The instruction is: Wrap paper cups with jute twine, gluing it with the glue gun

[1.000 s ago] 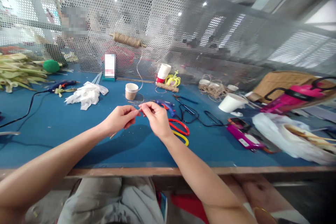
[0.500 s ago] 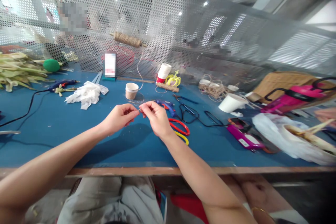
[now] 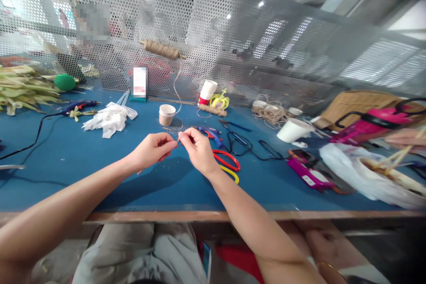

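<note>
My left hand (image 3: pixel 156 146) and my right hand (image 3: pixel 196 147) meet fingertip to fingertip above the blue table, each closed in a pinch. Between them runs a thin piece of twine (image 3: pixel 178 141), mostly hidden by the fingers. A strand of twine (image 3: pixel 176 86) hangs from the spool (image 3: pixel 162 49) on the mesh panel and runs down past a small paper cup (image 3: pixel 167 115) toward my hands. The cup, wrapped in brown on its lower part, stands upright just beyond them. Scissors with red and yellow handles (image 3: pixel 228 159) lie beside my right wrist.
Behind my right hand is a blue glue gun (image 3: pixel 213 135), with pliers (image 3: pixel 234 125) nearby. White crumpled material (image 3: pixel 111 119) and another glue gun (image 3: pixel 80 106) lie left. At right are a white cup (image 3: pixel 294 131), a purple device (image 3: pixel 309 175) and another person's hand (image 3: pixel 404 140) with chopsticks over a bowl.
My hands have barely shifted, the fingertips still pinching close together. At the right edge, the other person's hand and chopsticks have moved slightly left.
</note>
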### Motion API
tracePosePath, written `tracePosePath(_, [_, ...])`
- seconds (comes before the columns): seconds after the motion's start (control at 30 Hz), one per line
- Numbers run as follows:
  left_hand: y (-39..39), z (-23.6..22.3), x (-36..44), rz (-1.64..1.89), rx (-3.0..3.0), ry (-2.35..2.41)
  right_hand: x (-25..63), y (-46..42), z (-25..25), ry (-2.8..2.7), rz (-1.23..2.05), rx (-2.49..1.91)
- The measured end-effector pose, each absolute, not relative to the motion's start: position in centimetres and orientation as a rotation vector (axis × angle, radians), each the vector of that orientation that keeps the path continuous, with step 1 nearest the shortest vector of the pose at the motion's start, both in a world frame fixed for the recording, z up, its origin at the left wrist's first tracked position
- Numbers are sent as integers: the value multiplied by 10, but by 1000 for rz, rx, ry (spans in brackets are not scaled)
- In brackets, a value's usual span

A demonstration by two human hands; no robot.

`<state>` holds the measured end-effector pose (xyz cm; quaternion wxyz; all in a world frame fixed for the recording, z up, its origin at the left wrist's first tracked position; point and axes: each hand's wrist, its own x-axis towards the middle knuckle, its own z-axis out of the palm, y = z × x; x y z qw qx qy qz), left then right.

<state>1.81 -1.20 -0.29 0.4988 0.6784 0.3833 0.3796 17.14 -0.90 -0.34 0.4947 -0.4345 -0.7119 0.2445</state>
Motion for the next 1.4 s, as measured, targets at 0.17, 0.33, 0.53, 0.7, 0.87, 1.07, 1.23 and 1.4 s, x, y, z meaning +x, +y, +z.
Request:
tracePosePath(0.17, [-11, -3, 17, 909, 1633, 912, 171, -4, -8, -1621, 830, -1026])
tracePosePath(0.33, [-10, -4, 16, 935, 1698, 997, 173, 0, -9, -1597, 929, -1134])
tracePosePath(0.53, [-8, -6, 15, 891, 1778, 1022, 172, -6, -3, -1814, 687, -1083])
tracePosePath(0.7, [-6, -4, 12, 903, 1707, 1011, 175, 0, -6, -1647, 1067, -1063])
tracePosePath(0.87, [0, -7, 8, 1006, 1576, 1071, 181, 8, -10, -1454, 1313, -1009])
tracePosePath(1.07, [4, -11, 7, 1018, 1485, 1037, 180, 10, -13, -1364, 1323, -954])
tracePosePath(1.23, [4, -12, 7, 1018, 1466, 1016, 177, 9, -14, -1334, 1400, -948])
tracePosePath(1.4, [3, -11, 7, 1022, 1448, 1026, 178, 9, -16, -1358, 1412, -1031])
